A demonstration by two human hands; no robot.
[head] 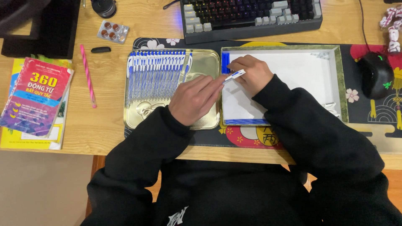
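Both hands pinch one blue-and-white pen point(233, 75) at the white box's point(293, 71) left edge: right hand point(251, 74) gripping its far end, left hand point(194, 99) fingertips its near end, over the gold tin point(209, 62) on the counter

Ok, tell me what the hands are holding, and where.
A blue-and-white pen, pinched near its end between the left hand and the right hand; exact fingertip contact is unclear.

Blue-and-white pens point(157, 73) in a gold tin point(207, 62); black sleeves point(310, 125).

Silver blister pack point(113, 32) at upper left, orange pills.
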